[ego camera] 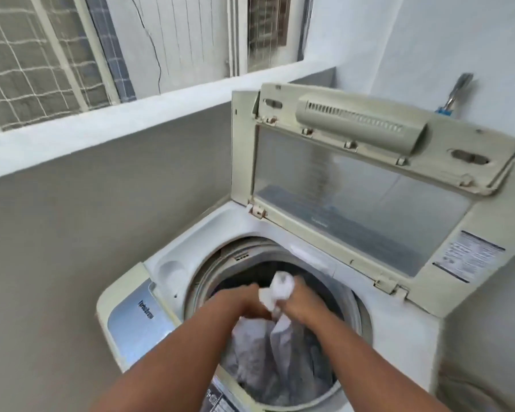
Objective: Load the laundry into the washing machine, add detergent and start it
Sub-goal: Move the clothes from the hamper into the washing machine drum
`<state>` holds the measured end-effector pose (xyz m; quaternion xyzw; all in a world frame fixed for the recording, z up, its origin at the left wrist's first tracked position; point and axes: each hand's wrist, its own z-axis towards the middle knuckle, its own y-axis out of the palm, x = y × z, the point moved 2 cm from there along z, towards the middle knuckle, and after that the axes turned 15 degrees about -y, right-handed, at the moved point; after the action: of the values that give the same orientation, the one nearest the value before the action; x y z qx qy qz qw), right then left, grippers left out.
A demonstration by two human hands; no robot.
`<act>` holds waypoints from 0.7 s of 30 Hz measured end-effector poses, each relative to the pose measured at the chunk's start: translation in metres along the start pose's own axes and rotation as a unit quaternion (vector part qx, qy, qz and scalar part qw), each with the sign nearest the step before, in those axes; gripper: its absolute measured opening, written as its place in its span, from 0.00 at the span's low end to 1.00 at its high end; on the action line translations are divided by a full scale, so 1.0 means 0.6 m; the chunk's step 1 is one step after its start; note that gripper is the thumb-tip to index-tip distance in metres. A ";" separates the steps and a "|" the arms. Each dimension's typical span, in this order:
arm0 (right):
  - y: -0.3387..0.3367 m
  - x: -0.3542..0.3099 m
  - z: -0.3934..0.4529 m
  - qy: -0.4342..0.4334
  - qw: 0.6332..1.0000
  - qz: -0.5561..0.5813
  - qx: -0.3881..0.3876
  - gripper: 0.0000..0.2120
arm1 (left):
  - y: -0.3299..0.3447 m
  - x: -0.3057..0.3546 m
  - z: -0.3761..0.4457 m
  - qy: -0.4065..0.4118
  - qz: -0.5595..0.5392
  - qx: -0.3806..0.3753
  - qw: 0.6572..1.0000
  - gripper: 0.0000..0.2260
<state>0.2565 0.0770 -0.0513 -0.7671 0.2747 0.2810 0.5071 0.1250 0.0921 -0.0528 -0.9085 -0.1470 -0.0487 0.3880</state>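
Gripping crumpled white cloth [275, 292], both hands reach into the round drum [208, 281].

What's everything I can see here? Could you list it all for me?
Washing machine: one, white and cream, right of centre.
Lid: one, cream with a clear panel, folded up at the back.
Laundry: a pale grey heap, inside the drum.
White cloth: one, over the drum.
Tap: one, metal with blue, wall behind the machine.
Windows: two, grilled, above the ledge.
Left hand: gripping the white cloth.
Right hand: gripping it too.
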 end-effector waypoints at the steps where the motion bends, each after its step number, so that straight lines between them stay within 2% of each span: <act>1: 0.019 0.040 0.006 0.025 0.995 -0.064 -0.078 0.32 | 0.022 -0.014 0.018 -0.059 0.052 -0.021 0.997 0.40; 3: 0.051 0.121 0.018 0.032 0.971 -0.156 -0.177 0.37 | 0.053 -0.031 0.039 -0.109 0.105 -0.044 0.988 0.45; 4: 0.061 0.152 0.021 0.034 0.961 -0.186 -0.200 0.39 | 0.064 -0.035 0.048 -0.117 0.120 -0.043 0.985 0.46; 6: 0.062 0.193 0.026 0.015 0.955 -0.210 -0.209 0.33 | 0.074 -0.033 0.053 -0.119 0.137 -0.037 0.983 0.47; 8: 0.033 0.166 -0.002 -0.022 0.948 -0.253 -0.192 0.27 | 0.079 -0.026 0.051 -0.115 0.146 -0.025 0.982 0.48; 11: 0.009 0.138 -0.037 -0.042 0.935 -0.307 -0.173 0.25 | 0.080 -0.019 0.035 -0.090 0.149 0.001 0.985 0.49; 16: -0.021 0.085 -0.122 -0.050 0.939 -0.326 -0.101 0.28 | 0.069 -0.004 -0.040 -0.037 0.164 0.039 0.985 0.49; 21: -0.096 0.040 -0.242 -0.049 0.955 -0.293 -0.003 0.30 | 0.058 0.059 -0.132 0.000 0.186 0.048 0.981 0.51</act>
<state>0.3358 -0.0422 0.0154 -0.8009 0.0123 0.1583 0.5773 0.1717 0.0205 -0.0150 -0.9003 0.0224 0.0315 0.4336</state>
